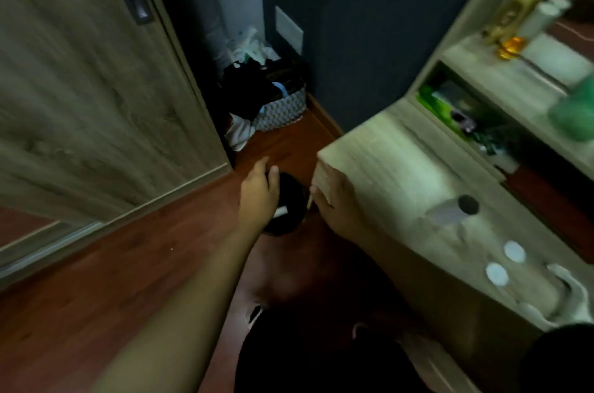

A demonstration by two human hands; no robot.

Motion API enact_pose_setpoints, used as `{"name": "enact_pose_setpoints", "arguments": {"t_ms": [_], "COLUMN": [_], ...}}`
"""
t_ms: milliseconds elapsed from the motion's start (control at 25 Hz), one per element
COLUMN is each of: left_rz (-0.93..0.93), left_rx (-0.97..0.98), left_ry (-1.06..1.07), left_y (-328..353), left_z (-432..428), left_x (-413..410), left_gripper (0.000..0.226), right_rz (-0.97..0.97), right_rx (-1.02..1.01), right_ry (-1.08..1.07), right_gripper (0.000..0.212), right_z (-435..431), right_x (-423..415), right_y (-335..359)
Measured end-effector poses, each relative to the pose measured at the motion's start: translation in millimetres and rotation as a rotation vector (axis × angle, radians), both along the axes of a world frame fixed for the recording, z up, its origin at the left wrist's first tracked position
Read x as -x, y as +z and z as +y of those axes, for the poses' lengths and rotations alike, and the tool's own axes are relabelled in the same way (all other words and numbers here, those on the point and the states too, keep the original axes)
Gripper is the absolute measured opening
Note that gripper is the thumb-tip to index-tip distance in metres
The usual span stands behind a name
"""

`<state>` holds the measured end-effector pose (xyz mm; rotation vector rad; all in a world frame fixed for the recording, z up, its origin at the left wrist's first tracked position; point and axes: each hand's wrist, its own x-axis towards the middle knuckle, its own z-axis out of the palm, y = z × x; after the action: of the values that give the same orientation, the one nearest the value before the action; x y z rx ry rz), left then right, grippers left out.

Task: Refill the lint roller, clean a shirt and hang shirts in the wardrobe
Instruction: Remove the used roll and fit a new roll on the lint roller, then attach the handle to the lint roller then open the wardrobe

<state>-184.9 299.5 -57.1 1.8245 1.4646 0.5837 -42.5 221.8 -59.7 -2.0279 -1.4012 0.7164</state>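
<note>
Head view, v. blurred: both hands reach down twd a dark round thing (pixel 291 200) on the wood floor (pixel 128 264), beside the corner of the pale tabletop (pixel 395 167). Left hand (pixel 258 191) is over the round thing's left edge, fingers (pixel 274 172) straight & released, gripping nothing I can make out. A white strip (pixel 282 211) shows just under its palm; touching or not, can't tell. Right hand (pixel 336 203) is at the round thing's right side, against the tabletop's front corner. Its fingers (pixel 319 196) are smeared by blur, so can't tell if released or grasping. Pale roll (pixel 450 211) w/ a dark hole at one end lies on its side on the tabletop, well apart from both hands. Nearer the person on the same tabletop: 2 white discs (pixel 514 251) side by side, & white cloth (pixel 569 293) by the edge. Left of frame: wardrobe door (pixel 96 87), wood-grain, w/ a recessed handle (pixel 141 12) near the top. Back corner, betw. door & dark wall (pixel 369 23): patterned basket (pixel 283 108) heaped w/ dark clothes (pixel 247 87). Right: open shelves (pixel 482 58) w/ bottles, too blurred to name.
</note>
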Motion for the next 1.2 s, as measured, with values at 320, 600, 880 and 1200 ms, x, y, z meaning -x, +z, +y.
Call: {"name": "enact_pose_setpoints", "arguments": {"t_ms": [320, 600, 880, 1200], "left_rz": [-0.04, -0.062, 0.0, 0.246], "left_rx": [-0.135, -0.062, -0.055, -0.092], "left_ry": [0.096, 0.091, -0.179, -0.274], "left_y": [9, 20, 30, 8], "left_z": [-117, -194, -205, -203], "left_x": [-90, -207, -264, -288], "left_gripper": [0.037, 0.044, 0.083, 0.052], "right_rz": [-0.003, 0.056, -0.18, -0.359], "right_rx": [-0.075, -0.02, 0.175, 0.303], "right_ry": [0.132, 0.193, 0.121, 0.32], "right_gripper": [0.064, 0.056, 0.059, 0.049], "right_z": [-148, -261, -268, -257], "right_x": [-97, -220, -317, -331], "right_y": [11, 9, -13, -32]}}
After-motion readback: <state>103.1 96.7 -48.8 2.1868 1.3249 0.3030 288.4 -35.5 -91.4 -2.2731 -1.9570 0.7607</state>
